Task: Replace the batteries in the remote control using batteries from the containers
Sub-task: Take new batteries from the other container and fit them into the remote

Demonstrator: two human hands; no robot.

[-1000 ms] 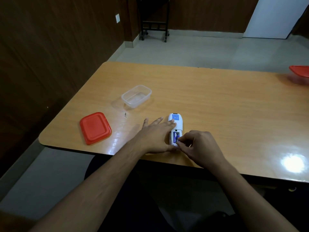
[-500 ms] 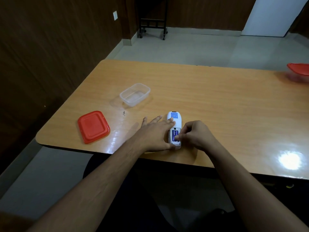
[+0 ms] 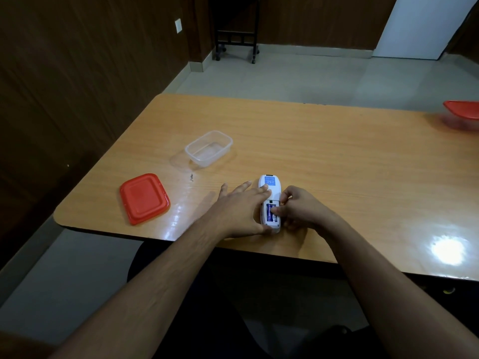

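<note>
A white remote control (image 3: 269, 183) lies face down near the table's front edge, its battery bay uncovered. Blue batteries (image 3: 271, 213) sit in the bay. My left hand (image 3: 239, 207) presses flat on the remote's left side, fingers spread, thumb at its near end. My right hand (image 3: 298, 209) is curled at the remote's right side, its thumb and fingertips pinching a battery in the bay. A clear, empty plastic container (image 3: 209, 148) stands to the left beyond the remote. Its red lid (image 3: 143, 198) lies flat nearer the left corner.
A second container with a red lid (image 3: 462, 114) sits at the table's right edge, partly cut off. A tiny dark speck (image 3: 191, 176) lies near the clear container. The wooden table (image 3: 337, 156) has a bright light glare at front right. A black wheeled stand (image 3: 234, 35) stands by the far wall.
My right hand has shifted its fingers further onto the battery bay. My left hand stays pressed on the remote. The view has dipped slightly.
</note>
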